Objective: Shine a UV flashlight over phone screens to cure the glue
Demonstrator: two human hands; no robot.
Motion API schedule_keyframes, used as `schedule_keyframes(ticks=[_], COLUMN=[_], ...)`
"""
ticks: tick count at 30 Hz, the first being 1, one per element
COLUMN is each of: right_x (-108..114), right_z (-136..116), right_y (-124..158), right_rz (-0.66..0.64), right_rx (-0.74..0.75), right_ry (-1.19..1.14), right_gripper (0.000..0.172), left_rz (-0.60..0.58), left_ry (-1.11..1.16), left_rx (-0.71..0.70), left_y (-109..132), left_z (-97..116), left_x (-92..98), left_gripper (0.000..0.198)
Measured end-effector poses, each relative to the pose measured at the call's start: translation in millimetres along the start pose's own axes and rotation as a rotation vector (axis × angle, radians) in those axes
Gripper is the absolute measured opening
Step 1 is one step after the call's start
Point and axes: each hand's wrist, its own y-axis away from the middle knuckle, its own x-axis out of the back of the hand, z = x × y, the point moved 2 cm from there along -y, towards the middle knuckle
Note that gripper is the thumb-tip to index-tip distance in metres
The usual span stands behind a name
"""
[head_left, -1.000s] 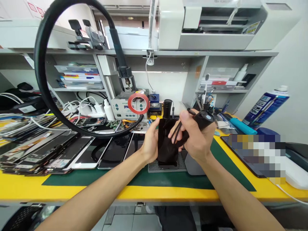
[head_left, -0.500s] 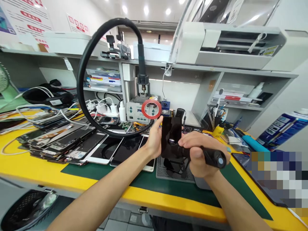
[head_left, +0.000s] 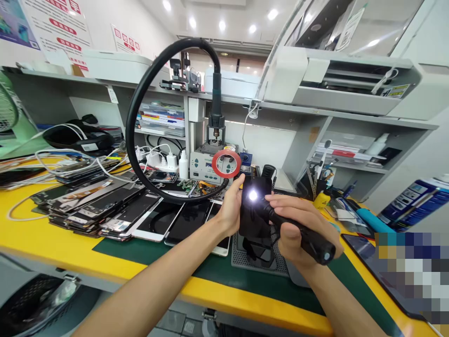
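My left hand (head_left: 230,211) grips a dark phone (head_left: 249,224) by its left edge and holds it up over the bench, its glossy face toward me. In my right hand (head_left: 305,220) is a black flashlight (head_left: 312,243), its front end close to the phone. A bright white spot shines on the upper part of the phone's face. Below the phone, another dark phone (head_left: 261,255) rests on a grey perforated pad (head_left: 242,262).
Stacked phone screens (head_left: 105,206) cover the left of the bench. White-framed screens (head_left: 157,220) lie on the green mat (head_left: 126,252). Behind stand a black hose loop (head_left: 131,126) and red tape roll (head_left: 214,164). A blue spray can (head_left: 414,201) and tablet (head_left: 372,267) are right.
The flashlight has tilted, its rear end lower, and a bright spot now shows on the phone where only a small dim reflection was. The whole view has shifted slightly.
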Motion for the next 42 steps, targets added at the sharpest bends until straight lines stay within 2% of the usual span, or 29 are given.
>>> schedule_keyframes(ticks=[5,10,16,21,30,38,42], right_x=[-2,-1,2,1,5,8,13], right_z=[0,1,3,7,14,15,21], right_y=[1,0,-3,-5,-6,-16,-27], right_rz=[0.004,0.013,0.041,0.142,0.304,0.441,0.414], right_rx=[0.031,0.026,0.001,-0.031,-0.086,-0.369,-0.662], right_ry=[0.04,0.044,0.059,0.025,0.041,-0.037,-0.245], right_gripper=[0.012,0.01,0.012,0.012,0.009,0.04,0.051], left_rz=[0.082,0.097,0.034,-0.018,-0.05,-0.03,-0.054], left_ry=[0.003,-0.009,-0.001,-0.014,-0.045,-0.13,-0.127], left_rx=[-0.011,0.022,0.075,0.127,0.09,0.119,0.212], left_y=[0,0,2,3,2,3,1], left_z=[0,-1,-1,-1,-1,-1,-9], left_x=[1.5,2.2,0.4,-0.1,0.2,-2.8,-0.8], left_gripper=[0.058,0.061,0.061,0.066,0.068,0.077,0.075])
